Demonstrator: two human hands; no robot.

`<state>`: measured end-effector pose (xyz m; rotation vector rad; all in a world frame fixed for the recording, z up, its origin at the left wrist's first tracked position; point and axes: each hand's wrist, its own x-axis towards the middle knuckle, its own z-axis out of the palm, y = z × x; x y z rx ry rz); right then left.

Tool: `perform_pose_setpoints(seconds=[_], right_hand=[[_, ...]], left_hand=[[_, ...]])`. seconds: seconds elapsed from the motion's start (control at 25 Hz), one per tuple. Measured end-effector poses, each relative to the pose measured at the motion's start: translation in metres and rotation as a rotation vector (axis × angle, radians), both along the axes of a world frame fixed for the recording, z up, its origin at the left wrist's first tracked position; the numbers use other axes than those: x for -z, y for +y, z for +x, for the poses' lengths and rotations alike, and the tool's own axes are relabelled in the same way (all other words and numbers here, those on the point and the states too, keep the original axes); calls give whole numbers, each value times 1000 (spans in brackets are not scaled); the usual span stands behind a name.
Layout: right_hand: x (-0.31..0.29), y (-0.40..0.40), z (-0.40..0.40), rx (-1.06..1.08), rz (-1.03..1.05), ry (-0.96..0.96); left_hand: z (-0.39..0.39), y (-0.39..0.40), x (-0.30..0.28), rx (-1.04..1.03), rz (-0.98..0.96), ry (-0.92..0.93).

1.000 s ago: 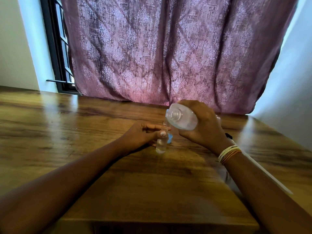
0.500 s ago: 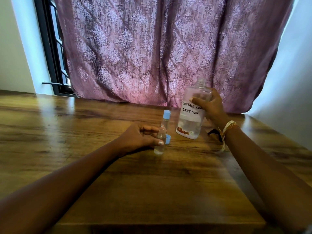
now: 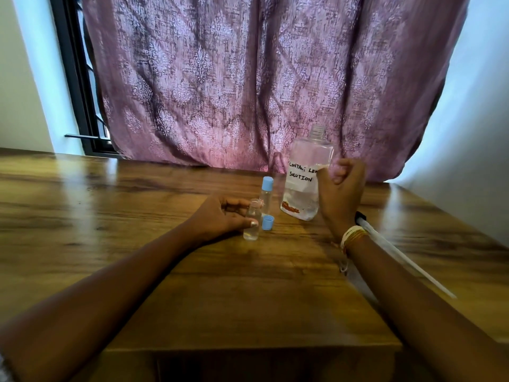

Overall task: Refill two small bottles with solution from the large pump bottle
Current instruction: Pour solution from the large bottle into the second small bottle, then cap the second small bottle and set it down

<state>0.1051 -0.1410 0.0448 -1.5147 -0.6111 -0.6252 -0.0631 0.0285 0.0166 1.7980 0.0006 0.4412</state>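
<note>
A person sits at a glossy brown wooden bench (image 3: 137, 216) with both bare forearms stretched across it. The left hand (image 3: 220, 216) rests on the bench top, its fingers (image 3: 237, 202) curled loosely around a small clear uncapped bottle (image 3: 252, 219); thumb and forefinger touch its sides, and the bottle stands upright with some clear liquid in its lower part. Just beside that bottle, on its right, a small light-blue cap (image 3: 267, 223) lies loose on the wood. Directly behind stands a second small clear bottle with a light-blue cap on (image 3: 266, 193), upright and untouched.

To the right stands the large clear plastic bottle with a white handwritten label reading "SOLUTION" (image 3: 304, 183). Its threaded neck is open, with no pump on it, and liquid fills roughly its lower third. It appears to lean slightly, its base at the bench. The right hand (image 3: 340, 188) is against the bottle's right side, its fingers half curled inward; whether they are gripping the bottle or only touching it, I cannot tell. Yellow and white thread bands (image 3: 352, 236) circle that wrist.

Beyond the right forearm a long white tube with a black end (image 3: 396, 252) lies on the bench. A mauve patterned curtain (image 3: 248, 78) hangs behind it all.
</note>
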Motion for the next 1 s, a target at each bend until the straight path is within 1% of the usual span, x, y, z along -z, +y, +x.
perform_pose_setpoints(seconds=[0.04, 0.08, 0.16, 0.2, 0.24, 0.32, 0.44, 0.48, 0.52, 0.56, 0.64, 0.68, 0.72, 0.8, 0.84, 0.92, 1.0], right_hand=[[0, 1, -13, -54, -95, -91], [-3, 2, -26, -154, -262, -149], [-3, 6, -47, -306, -710, -194], [0, 10, -54, -326, -906, -208], [5, 13, -61, -324, -1045, -223], [10, 19, -68, -294, -1178, -238], [-6, 22, -61, -316, -1255, -123], [-13, 23, -58, -316, -1228, -91], [-19, 24, -55, -329, -1130, -61], [-23, 25, -54, -380, -978, -12], [-22, 27, -56, -560, -702, 109], [-19, 28, -57, -610, -628, 124], [-17, 29, -57, -615, -575, 94], [-13, 29, -60, -580, -436, 36], [-13, 29, -61, -569, -363, 43], [-11, 28, -63, -550, -306, 74], [-8, 28, -63, -537, -348, 79]], left_hand=[[0, 1, 0, -8, 10, -7], [0, 2, 0, -15, 14, -11], [1, 4, 1, -31, 19, -20], [2, 5, 1, -42, 28, -27], [3, 6, 2, -48, 38, -33], [3, 7, 2, -46, 44, -45], [3, 6, 2, -35, 30, -55], [4, 6, 2, -28, 29, -53], [4, 6, 1, -20, 24, -50], [5, 6, 1, -11, 16, -47], [4, 5, 1, 1, 5, -47], [4, 5, 1, 2, 5, -44], [5, 5, 1, 3, 2, -36], [5, 5, 2, 5, -12, -28], [6, 6, 3, 3, -12, -30], [6, 7, 4, -1, -2, -33], [6, 8, 4, -4, -5, -29]])
